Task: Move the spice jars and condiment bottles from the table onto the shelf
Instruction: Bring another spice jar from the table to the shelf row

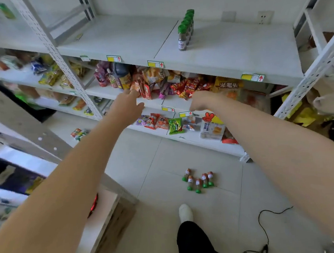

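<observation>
Both forearms stretched toward the shelf [226,56]; left hand [128,101] hung slack, empty; right hand [200,101] hid its fingers, hold unclear; seemingly between loads; next move likely needed a stoop to the floor jars [199,180].

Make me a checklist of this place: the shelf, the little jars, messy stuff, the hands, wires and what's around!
Surface: top shelf, white, mostly bare.
Job's things: row of green-capped jars on the top shelf; floor jars clustered on the tiles.
Clutter: snack packets crowd the lower shelves.
Hands: left hand reaches out, fingers straight, empty; right hand bent down, fingers hidden.
Cables: black cable loose on the floor.
Surroundings: wall socket behind the shelf; wooden table at left.
</observation>
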